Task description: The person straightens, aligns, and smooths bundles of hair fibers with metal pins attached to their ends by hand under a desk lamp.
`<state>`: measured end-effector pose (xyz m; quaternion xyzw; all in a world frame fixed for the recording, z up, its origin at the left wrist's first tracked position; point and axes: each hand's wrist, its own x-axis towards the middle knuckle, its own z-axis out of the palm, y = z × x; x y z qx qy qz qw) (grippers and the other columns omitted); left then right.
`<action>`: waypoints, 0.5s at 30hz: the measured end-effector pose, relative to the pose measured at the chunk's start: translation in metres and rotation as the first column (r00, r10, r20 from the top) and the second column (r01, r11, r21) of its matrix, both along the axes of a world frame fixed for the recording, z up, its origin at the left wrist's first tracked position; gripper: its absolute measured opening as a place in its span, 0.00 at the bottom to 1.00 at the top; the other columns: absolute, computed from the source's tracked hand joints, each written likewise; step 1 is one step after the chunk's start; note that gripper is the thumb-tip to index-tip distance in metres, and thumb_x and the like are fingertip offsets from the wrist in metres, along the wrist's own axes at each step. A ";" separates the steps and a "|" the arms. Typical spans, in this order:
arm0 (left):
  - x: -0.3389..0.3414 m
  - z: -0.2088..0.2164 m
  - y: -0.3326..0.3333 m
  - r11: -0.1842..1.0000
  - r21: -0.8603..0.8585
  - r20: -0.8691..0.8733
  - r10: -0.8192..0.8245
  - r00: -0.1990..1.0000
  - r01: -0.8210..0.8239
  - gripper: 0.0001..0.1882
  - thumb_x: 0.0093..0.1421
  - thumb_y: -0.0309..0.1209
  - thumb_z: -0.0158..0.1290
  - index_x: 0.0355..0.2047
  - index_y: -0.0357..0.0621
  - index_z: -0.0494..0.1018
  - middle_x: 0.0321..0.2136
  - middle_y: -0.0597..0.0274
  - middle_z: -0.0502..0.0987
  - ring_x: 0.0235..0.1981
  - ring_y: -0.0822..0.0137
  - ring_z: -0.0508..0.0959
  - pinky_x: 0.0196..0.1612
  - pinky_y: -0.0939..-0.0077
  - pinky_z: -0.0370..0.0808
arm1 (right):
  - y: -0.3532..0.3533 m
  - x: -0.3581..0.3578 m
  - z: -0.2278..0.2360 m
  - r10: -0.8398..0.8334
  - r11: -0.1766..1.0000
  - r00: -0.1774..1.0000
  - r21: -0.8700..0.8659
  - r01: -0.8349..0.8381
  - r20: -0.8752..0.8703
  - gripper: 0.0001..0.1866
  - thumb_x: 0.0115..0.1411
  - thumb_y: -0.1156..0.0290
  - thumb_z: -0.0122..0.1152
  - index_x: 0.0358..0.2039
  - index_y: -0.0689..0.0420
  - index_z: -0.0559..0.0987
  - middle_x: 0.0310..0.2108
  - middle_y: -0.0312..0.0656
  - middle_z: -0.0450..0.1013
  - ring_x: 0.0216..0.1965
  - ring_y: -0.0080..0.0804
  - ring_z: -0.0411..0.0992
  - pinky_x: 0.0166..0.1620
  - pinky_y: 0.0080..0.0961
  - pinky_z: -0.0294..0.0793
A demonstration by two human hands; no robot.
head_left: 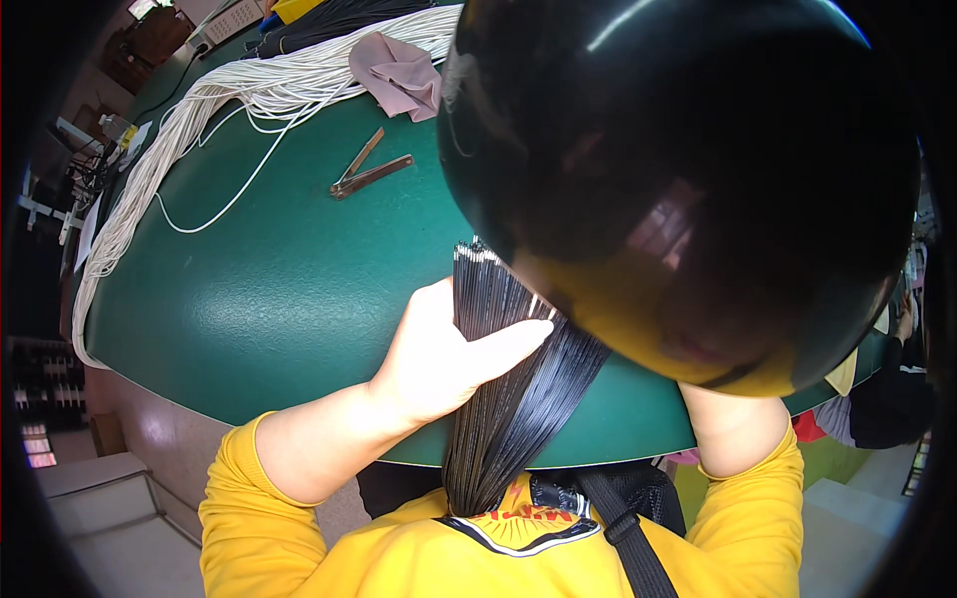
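My left hand (439, 354) is closed around a thick bundle of thin black wires (498, 384), its thumb lying across the top. The far ends of the bundle are evenly lined up and show pale, silvery tips; the near ends hang over the table edge toward my chest. A large glossy black dome (678, 179) fills the upper right and covers part of the wires. Behind that dome my right hand is completely hidden; only the forearm shows below it. Beyond my left hand, a brownish V-shaped tool (371, 177) lies spread on the table.
The green table (259, 299) has a curved near edge. A long hank of white cables (269, 80) runs along its far and left sides, with one strand looping inward. A mauve cloth (399, 75) rests against it. Farther back lie dark cables (339, 28) and something yellow (297, 10).
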<state>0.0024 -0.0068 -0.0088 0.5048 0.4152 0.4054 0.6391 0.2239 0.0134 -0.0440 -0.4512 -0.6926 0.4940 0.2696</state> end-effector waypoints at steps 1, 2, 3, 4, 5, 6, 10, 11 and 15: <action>0.000 0.000 0.000 1.000 -0.016 0.015 0.003 1.000 -0.003 0.07 0.48 0.25 0.55 0.28 0.36 0.71 0.23 0.66 0.73 0.25 0.78 0.71 0.30 0.84 0.69 | 0.001 0.005 0.000 -0.001 1.000 1.000 -0.001 0.001 0.001 0.22 0.48 0.75 0.59 0.44 0.61 0.66 0.33 0.40 0.68 0.28 0.22 0.66 0.30 0.17 0.68; 0.001 0.000 0.000 1.000 -0.016 0.014 0.005 1.000 -0.005 0.07 0.48 0.25 0.55 0.28 0.36 0.71 0.23 0.66 0.73 0.25 0.78 0.71 0.30 0.84 0.69 | -0.003 0.000 0.000 0.000 1.000 1.000 -0.002 0.000 0.001 0.22 0.48 0.75 0.59 0.44 0.61 0.66 0.33 0.40 0.68 0.28 0.22 0.66 0.30 0.17 0.68; 0.001 0.000 0.000 1.000 0.005 0.003 0.014 1.000 -0.014 0.07 0.48 0.25 0.55 0.27 0.36 0.70 0.23 0.66 0.73 0.24 0.78 0.71 0.30 0.84 0.69 | 0.000 0.001 0.000 0.001 1.000 1.000 -0.003 -0.001 0.001 0.22 0.48 0.75 0.59 0.44 0.61 0.66 0.33 0.40 0.68 0.28 0.22 0.66 0.30 0.17 0.68; 0.001 0.001 0.000 0.999 0.026 -0.008 0.022 1.000 -0.022 0.07 0.48 0.25 0.55 0.26 0.37 0.70 0.22 0.66 0.73 0.24 0.79 0.71 0.29 0.84 0.69 | 0.003 0.001 0.000 0.002 1.000 1.000 -0.005 -0.002 0.000 0.22 0.48 0.75 0.59 0.44 0.61 0.66 0.33 0.40 0.68 0.27 0.22 0.66 0.30 0.17 0.68; 0.000 0.000 0.000 0.999 0.026 -0.007 0.022 1.000 -0.022 0.07 0.48 0.25 0.55 0.26 0.37 0.70 0.22 0.66 0.73 0.24 0.79 0.71 0.29 0.84 0.69 | 0.004 0.007 0.000 0.002 1.000 1.000 -0.006 -0.002 0.001 0.22 0.48 0.75 0.59 0.44 0.61 0.66 0.32 0.40 0.68 0.27 0.22 0.66 0.30 0.17 0.68; 0.000 -0.002 0.001 1.000 0.018 -0.013 0.013 1.000 -0.013 0.07 0.47 0.25 0.55 0.26 0.37 0.70 0.22 0.67 0.72 0.23 0.79 0.71 0.29 0.85 0.68 | -0.002 0.001 0.000 0.001 1.000 1.000 -0.007 -0.001 0.002 0.22 0.48 0.75 0.59 0.44 0.61 0.66 0.32 0.40 0.68 0.27 0.22 0.66 0.30 0.17 0.68; 0.001 0.001 0.000 0.997 -0.071 0.034 0.036 0.999 -0.034 0.07 0.46 0.25 0.56 0.24 0.38 0.70 0.20 0.67 0.72 0.22 0.79 0.70 0.28 0.85 0.68 | -0.008 -0.001 -0.001 0.001 1.000 1.000 -0.012 -0.001 0.002 0.22 0.48 0.75 0.59 0.44 0.61 0.66 0.32 0.40 0.68 0.27 0.22 0.66 0.30 0.17 0.68; 0.001 0.001 0.000 0.997 -0.070 0.036 0.034 0.999 -0.032 0.07 0.46 0.25 0.56 0.24 0.38 0.70 0.20 0.67 0.72 0.22 0.79 0.70 0.28 0.85 0.68 | -0.003 0.002 0.000 -0.001 1.000 1.000 -0.012 0.001 0.004 0.21 0.48 0.75 0.59 0.44 0.61 0.66 0.32 0.40 0.68 0.27 0.22 0.66 0.30 0.17 0.68; 0.000 0.002 0.000 1.000 0.001 -0.023 0.018 1.000 -0.018 0.07 0.46 0.26 0.57 0.23 0.38 0.70 0.19 0.67 0.71 0.21 0.79 0.70 0.27 0.85 0.68 | -0.007 0.002 0.001 -0.004 1.000 1.000 -0.013 0.004 0.007 0.21 0.48 0.75 0.59 0.44 0.61 0.66 0.32 0.40 0.68 0.27 0.22 0.66 0.30 0.17 0.68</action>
